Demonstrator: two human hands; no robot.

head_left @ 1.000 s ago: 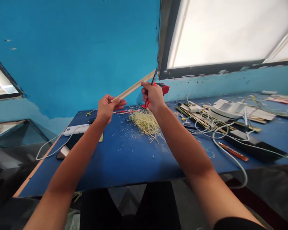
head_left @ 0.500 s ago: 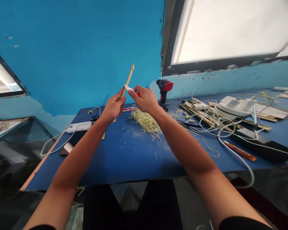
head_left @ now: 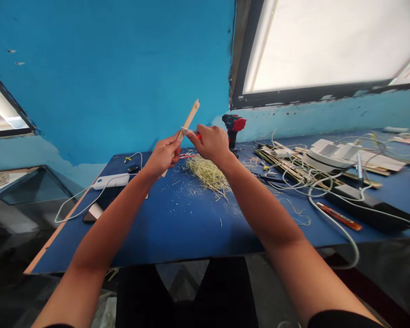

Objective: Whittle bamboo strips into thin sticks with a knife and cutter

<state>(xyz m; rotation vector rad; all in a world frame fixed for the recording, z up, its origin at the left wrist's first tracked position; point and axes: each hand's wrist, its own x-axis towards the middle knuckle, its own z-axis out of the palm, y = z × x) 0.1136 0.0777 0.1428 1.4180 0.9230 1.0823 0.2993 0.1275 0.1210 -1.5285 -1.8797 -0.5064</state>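
My left hand (head_left: 164, 155) is closed around a pale bamboo strip (head_left: 192, 115), which tilts up to the right above the table. A short end of the strip shows below my fingers. In my right hand (head_left: 212, 141) is a knife (head_left: 185, 130) with a red handle, mostly covered by my fingers. Its blade lies against the strip just above my left hand. Below the hands a heap of thin pale shavings (head_left: 207, 175) rests on the blue tabletop (head_left: 191, 228).
A red and black cordless drill (head_left: 234, 126) stands behind my right hand. Rightward lie bamboo strips (head_left: 276, 159), tangled white cable (head_left: 314, 187), a white model boat hull (head_left: 324, 157), a black hull-shaped piece (head_left: 372, 209) and an orange packet (head_left: 340, 216). A white power strip (head_left: 111, 181) sits left.
The bamboo strip has turned so its wider face shows, and it leans further right. My right hand and the knife have shifted slightly to the right.
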